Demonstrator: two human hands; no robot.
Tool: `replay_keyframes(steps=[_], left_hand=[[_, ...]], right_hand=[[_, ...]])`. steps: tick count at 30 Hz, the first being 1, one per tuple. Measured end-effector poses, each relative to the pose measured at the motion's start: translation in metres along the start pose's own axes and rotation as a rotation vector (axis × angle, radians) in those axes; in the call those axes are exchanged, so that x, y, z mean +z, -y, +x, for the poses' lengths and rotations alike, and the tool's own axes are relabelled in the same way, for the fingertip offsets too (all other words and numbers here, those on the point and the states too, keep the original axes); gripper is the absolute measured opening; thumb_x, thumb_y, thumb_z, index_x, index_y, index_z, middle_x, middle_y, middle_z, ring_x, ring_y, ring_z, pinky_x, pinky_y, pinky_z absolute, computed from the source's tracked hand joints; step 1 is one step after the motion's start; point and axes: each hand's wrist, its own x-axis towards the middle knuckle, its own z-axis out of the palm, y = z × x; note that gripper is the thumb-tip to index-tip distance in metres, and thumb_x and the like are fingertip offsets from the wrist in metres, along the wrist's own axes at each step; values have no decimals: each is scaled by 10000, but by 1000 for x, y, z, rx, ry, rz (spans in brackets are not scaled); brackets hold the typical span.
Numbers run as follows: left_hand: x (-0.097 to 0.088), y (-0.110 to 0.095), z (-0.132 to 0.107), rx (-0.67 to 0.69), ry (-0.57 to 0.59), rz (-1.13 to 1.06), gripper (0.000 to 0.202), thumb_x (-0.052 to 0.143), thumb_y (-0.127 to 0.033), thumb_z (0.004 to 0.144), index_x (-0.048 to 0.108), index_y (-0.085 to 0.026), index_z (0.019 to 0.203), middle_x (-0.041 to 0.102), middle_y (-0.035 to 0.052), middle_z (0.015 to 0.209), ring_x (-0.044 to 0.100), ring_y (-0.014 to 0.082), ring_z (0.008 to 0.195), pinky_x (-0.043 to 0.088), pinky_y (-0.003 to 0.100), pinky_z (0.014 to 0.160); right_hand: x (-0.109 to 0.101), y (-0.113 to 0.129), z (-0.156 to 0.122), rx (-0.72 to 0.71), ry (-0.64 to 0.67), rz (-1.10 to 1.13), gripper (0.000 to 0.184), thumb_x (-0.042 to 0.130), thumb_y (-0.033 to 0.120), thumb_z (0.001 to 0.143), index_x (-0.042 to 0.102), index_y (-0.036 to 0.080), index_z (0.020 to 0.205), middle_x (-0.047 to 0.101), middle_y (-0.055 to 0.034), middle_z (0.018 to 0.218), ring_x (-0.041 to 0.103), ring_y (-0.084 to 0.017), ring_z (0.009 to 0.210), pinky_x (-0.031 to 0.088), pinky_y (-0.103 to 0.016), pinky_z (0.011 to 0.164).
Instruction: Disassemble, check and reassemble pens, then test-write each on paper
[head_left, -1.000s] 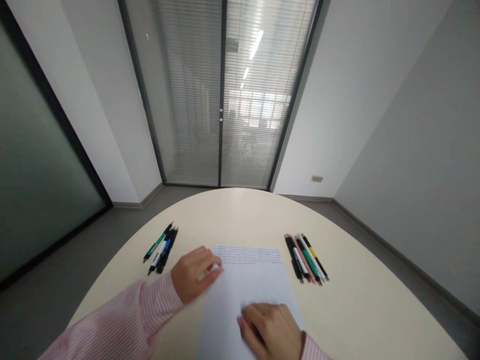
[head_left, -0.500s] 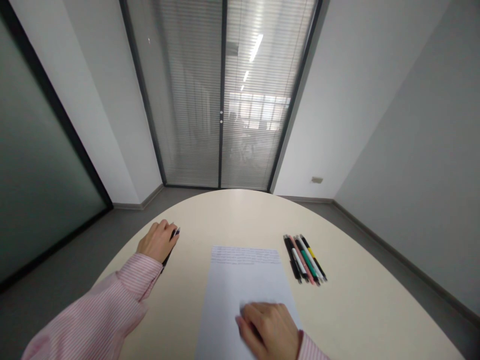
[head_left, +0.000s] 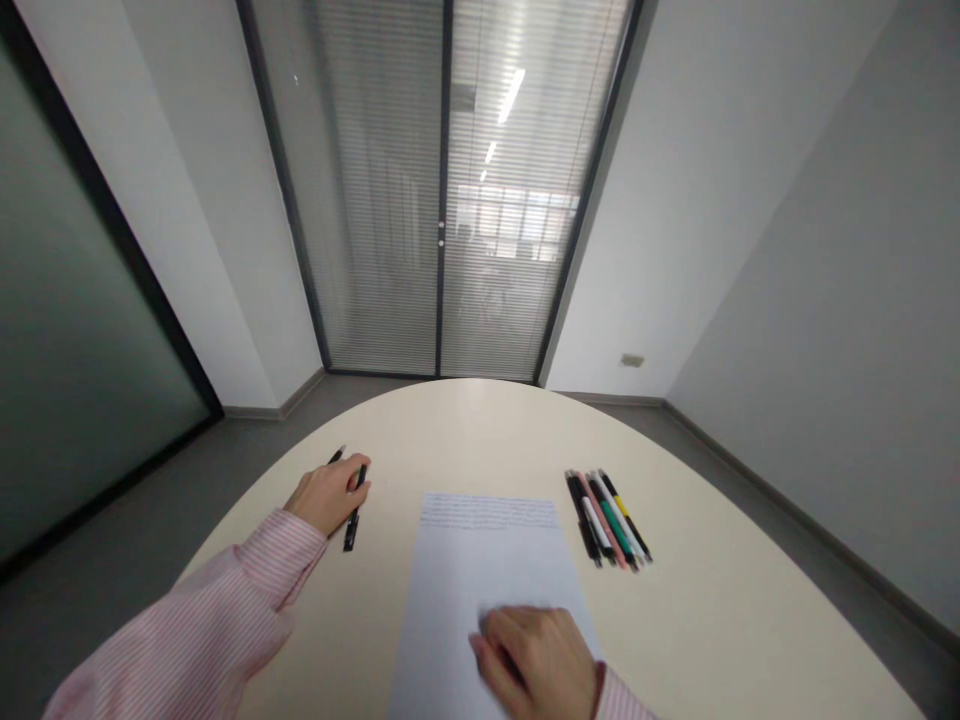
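Observation:
My left hand [head_left: 326, 497] lies curled over a small bunch of pens at the left of the table, with the black body of one pen [head_left: 351, 528] showing below the fingers. A second black pen tip [head_left: 337, 455] shows beyond the hand, and the other pens are hidden under it. My right hand [head_left: 535, 660] rests on the lower part of a white sheet of paper [head_left: 480, 590], slightly blurred. Its fingers are together, and the palm hides anything below it. Rows of small printed text [head_left: 487, 512] cover the top of the sheet.
A bunch of several pens [head_left: 607, 520] in black, pink, green, white and yellow lies to the right of the sheet on a cream oval table [head_left: 720, 600]. Beyond the table's far edge are grey floor and a glass door with blinds [head_left: 442, 250].
My left hand has moved from the sheet's left edge onto the left bunch of pens, and those pens have shifted under it. My right hand has stayed on the sheet.

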Motion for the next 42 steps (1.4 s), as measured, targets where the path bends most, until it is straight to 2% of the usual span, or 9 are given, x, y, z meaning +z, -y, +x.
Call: replay_keyframes(steps=[10, 13, 15, 17, 19, 23, 28, 34, 42], left_hand=[[-18, -31, -12, -33, 89, -792, 427, 613, -459, 661, 624, -129, 931, 672, 48, 743, 636, 181, 608, 499, 273, 573], [-20, -49, -24, -50, 163, -985, 357, 642, -452, 656, 597, -138, 821, 684, 60, 731, 671, 200, 660, 531, 269, 584], [-15, -65, -36, -67, 208, -1101, 343, 683, -437, 648, 586, -145, 800, 693, 57, 769, 685, 190, 718, 542, 249, 634], [-6, -83, -51, -200, 306, -1390, 357, 786, -364, 590, 592, -141, 790, 696, 42, 763, 689, 170, 733, 536, 213, 654], [5, -99, -65, -319, 330, -1521, 381, 833, -332, 554, 602, -138, 787, 691, 20, 713, 687, 147, 694, 527, 186, 635], [19, -114, -77, -377, 370, -1501, 405, 847, -354, 535, 629, -119, 783, 702, 38, 649, 659, 128, 625, 507, 185, 594], [26, -106, -70, -301, 270, -1416, 419, 837, -347, 537, 659, -114, 835, 683, 6, 605, 614, 108, 575, 471, 188, 558], [28, -101, -66, -277, 340, -1358, 421, 837, -380, 514, 672, -103, 784, 721, 62, 625, 645, 152, 593, 495, 240, 579], [28, -95, -60, -263, 329, -1302, 444, 829, -420, 502, 683, -109, 783, 743, 89, 664, 664, 172, 618, 508, 266, 602]], right_hand=[[0, -3, 1, 76, -17, 195, 263, 426, 245, 876, 476, 197, 622, 579, 14, 554, 511, -109, 486, 245, -270, 504], [0, -6, 2, 187, -55, 460, 194, 457, 289, 879, 522, 202, 719, 469, 59, 501, 446, -97, 453, 276, -239, 493], [0, -9, 3, 251, -124, 708, 143, 519, 309, 852, 532, 202, 946, 464, 70, 547, 447, -100, 478, 310, -219, 485], [-2, -12, 5, 298, -219, 947, 384, 591, 348, 811, 455, 204, 1139, 514, 46, 648, 487, -117, 548, 342, -212, 478], [-4, -18, 6, 353, -293, 1157, 468, 634, 421, 778, 456, 202, 1150, 548, 16, 715, 512, -128, 579, 366, -214, 462], [-7, -28, 8, 467, -365, 1421, 379, 681, 486, 737, 581, 151, 883, 590, -5, 634, 503, -105, 512, 389, -216, 454], [-6, -31, 9, 547, -462, 1514, 341, 705, 452, 738, 576, 142, 675, 600, -8, 570, 486, -82, 475, 366, -195, 432], [-6, -30, 12, 561, -477, 1509, 362, 789, 401, 651, 658, 156, 883, 638, -2, 610, 542, -110, 522, 413, -216, 471], [-4, -37, 12, 636, -486, 1538, 322, 822, 333, 613, 703, 155, 853, 650, -4, 617, 533, -101, 549, 421, -212, 528]])
